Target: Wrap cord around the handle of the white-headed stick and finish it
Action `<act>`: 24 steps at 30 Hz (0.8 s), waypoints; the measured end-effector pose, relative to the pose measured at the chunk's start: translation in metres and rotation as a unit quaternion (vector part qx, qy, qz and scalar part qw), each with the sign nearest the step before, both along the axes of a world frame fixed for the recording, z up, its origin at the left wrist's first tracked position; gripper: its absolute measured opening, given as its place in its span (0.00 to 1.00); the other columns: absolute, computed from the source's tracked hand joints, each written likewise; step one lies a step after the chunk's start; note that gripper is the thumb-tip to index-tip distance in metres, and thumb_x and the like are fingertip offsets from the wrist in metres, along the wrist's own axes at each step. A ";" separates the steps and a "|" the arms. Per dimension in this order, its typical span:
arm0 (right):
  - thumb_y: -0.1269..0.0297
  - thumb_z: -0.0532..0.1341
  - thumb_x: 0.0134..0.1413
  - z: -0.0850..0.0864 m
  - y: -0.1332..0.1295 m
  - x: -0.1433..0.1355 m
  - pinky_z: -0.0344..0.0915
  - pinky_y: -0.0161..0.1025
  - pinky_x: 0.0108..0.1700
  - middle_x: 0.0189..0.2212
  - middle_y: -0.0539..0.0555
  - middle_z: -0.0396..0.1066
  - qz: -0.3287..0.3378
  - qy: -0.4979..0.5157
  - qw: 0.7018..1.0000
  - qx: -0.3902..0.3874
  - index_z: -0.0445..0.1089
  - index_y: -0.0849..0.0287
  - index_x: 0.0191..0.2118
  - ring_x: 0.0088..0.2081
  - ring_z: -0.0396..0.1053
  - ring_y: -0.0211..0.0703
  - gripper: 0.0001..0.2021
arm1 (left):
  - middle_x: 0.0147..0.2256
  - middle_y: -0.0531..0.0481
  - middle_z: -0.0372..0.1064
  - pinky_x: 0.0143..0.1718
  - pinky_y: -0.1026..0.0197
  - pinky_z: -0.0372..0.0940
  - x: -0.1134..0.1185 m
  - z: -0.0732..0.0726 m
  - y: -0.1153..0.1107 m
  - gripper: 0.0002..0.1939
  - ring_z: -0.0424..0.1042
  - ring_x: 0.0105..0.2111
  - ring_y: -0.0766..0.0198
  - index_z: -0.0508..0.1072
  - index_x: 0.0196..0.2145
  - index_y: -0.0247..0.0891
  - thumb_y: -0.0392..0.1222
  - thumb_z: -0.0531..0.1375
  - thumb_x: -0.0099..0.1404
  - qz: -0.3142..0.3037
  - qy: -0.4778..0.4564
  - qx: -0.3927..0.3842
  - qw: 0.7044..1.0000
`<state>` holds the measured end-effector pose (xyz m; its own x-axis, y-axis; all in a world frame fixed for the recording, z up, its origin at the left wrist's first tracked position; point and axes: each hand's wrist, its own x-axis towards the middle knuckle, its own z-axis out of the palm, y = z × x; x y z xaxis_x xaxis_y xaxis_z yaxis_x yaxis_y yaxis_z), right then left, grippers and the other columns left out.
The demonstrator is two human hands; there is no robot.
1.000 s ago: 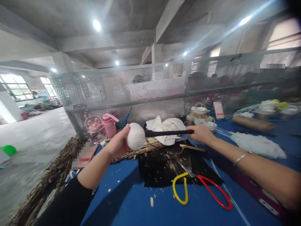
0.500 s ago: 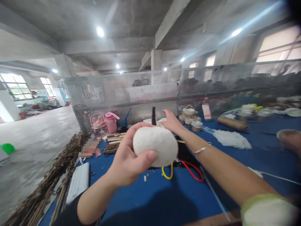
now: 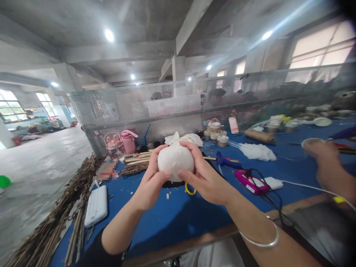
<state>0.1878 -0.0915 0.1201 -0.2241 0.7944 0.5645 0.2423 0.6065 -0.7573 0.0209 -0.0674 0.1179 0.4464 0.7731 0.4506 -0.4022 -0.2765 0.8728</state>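
A smooth, white, rounded lump (image 3: 175, 164) hangs above the blue table, held between both hands. My left hand (image 3: 152, 184) wraps its left side, with the thumb on the near face. On the right side, my right hand (image 3: 208, 178) curls round it, its fingers over the top and its thumb in front. What the lump is made of I cannot tell. Just behind it is crumpled white material (image 3: 191, 139). Below, a yellow loop (image 3: 190, 189) sticks out from a dark thing that is mostly hidden.
Bundled sticks (image 3: 137, 159), a white power bank (image 3: 96, 205) and dry stalks (image 3: 69, 193) are at left. At right are a dark blue tool (image 3: 228, 161), a magenta device (image 3: 251, 181) with cables, white fluff (image 3: 258, 152) and another person's arm (image 3: 332, 167). A perforated metal screen (image 3: 133, 105) stands behind.
My right hand has come back from reaching beyond the lump and now grips its right side. The lump has moved slightly left, and the view has turned a little to the right.
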 end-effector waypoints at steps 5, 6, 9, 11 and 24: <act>0.65 0.56 0.55 0.005 -0.010 -0.003 0.66 0.40 0.37 0.43 0.54 0.63 -0.011 -0.010 1.000 0.007 0.51 0.51 0.57 0.37 0.65 0.43 0.25 | 0.45 0.49 0.62 0.40 0.63 0.63 0.005 -0.004 -0.009 0.27 0.65 0.40 0.62 0.56 0.53 0.45 0.43 0.60 0.58 0.053 0.005 0.020 0.998; 0.66 0.56 0.54 0.004 -0.011 -0.004 0.66 0.39 0.36 0.42 0.53 0.64 -0.015 -0.008 1.000 0.008 0.52 0.51 0.57 0.36 0.64 0.42 0.24 | 0.44 0.49 0.62 0.40 0.63 0.63 0.006 -0.005 -0.010 0.26 0.65 0.39 0.63 0.56 0.53 0.45 0.43 0.60 0.58 0.057 0.005 0.018 0.998; 0.68 0.56 0.52 0.001 -0.012 -0.007 0.66 0.39 0.36 0.43 0.53 0.64 -0.027 -0.002 0.999 0.017 0.54 0.51 0.55 0.36 0.65 0.42 0.24 | 0.43 0.50 0.62 0.39 0.64 0.63 0.008 -0.010 -0.013 0.25 0.65 0.39 0.63 0.57 0.52 0.44 0.42 0.60 0.58 0.072 -0.006 0.005 0.997; 0.68 0.57 0.51 -0.001 -0.013 -0.010 0.66 0.39 0.36 0.42 0.53 0.65 -0.036 -0.003 0.999 0.022 0.55 0.52 0.55 0.36 0.65 0.42 0.24 | 0.43 0.50 0.62 0.39 0.63 0.64 0.010 -0.013 -0.015 0.25 0.65 0.39 0.63 0.56 0.51 0.44 0.42 0.61 0.58 0.077 -0.016 -0.004 0.997; 0.65 0.58 0.54 -0.017 -0.024 -0.019 0.67 0.42 0.43 0.47 0.55 0.64 0.002 0.038 0.997 0.067 0.56 0.52 0.54 0.43 0.66 0.47 0.21 | 0.47 0.49 0.62 0.43 0.60 0.65 0.014 -0.032 -0.034 0.23 0.67 0.41 0.62 0.59 0.49 0.45 0.41 0.61 0.58 0.144 -0.066 0.017 0.987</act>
<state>0.1691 -0.1155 0.1030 -0.1802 0.7097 0.6811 0.1839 0.7045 -0.6854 0.0351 -0.1014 0.0864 0.1462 0.8427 0.5182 -0.4118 -0.4244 0.8064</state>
